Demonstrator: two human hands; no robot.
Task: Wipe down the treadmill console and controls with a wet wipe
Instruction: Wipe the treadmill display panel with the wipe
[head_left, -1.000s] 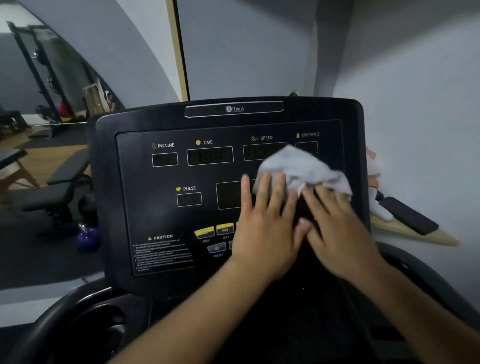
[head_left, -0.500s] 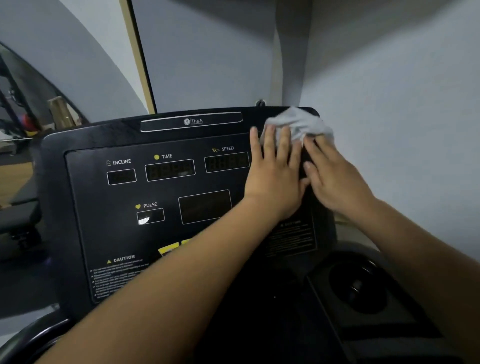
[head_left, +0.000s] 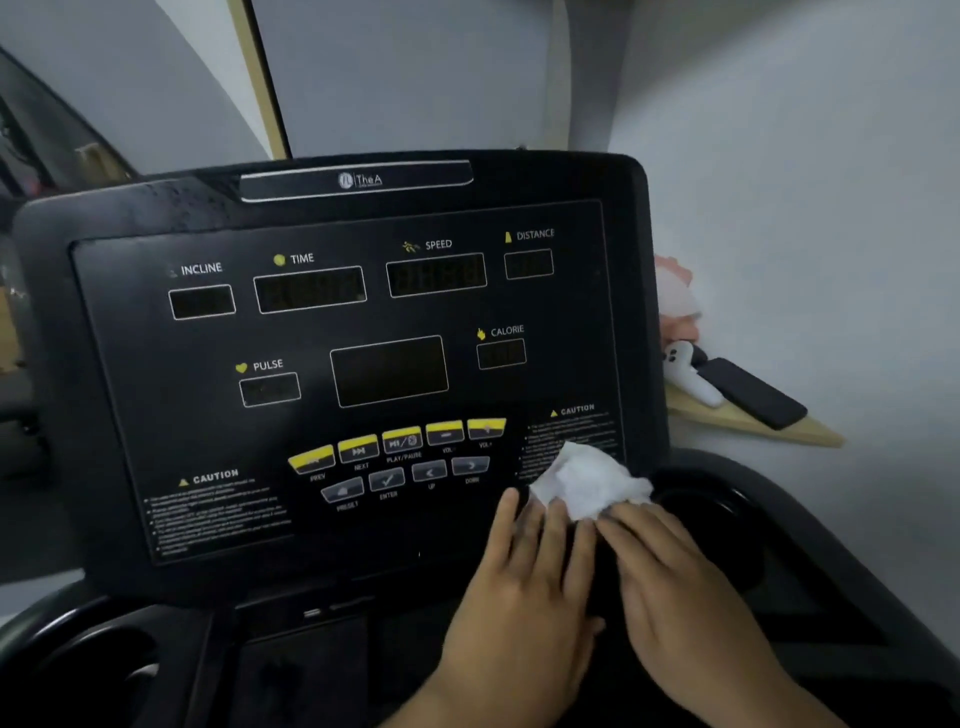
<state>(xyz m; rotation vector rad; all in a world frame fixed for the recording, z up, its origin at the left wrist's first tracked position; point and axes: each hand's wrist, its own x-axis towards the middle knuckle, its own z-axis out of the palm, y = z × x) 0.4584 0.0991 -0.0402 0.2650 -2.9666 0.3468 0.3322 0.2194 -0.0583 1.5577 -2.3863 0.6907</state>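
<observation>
Low on the console (head_left: 156, 415), left hand (head_left: 524, 597) and right hand (head_left: 691, 597), fingers flat, press the wet wipe (head_left: 587, 478); buttons (head_left: 400, 439) probably come next.

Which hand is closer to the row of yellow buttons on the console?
The left. The left hand lies just below and right of the yellow buttons; the right hand is farther right, beyond the left, fingers on the wet wipe.
</observation>
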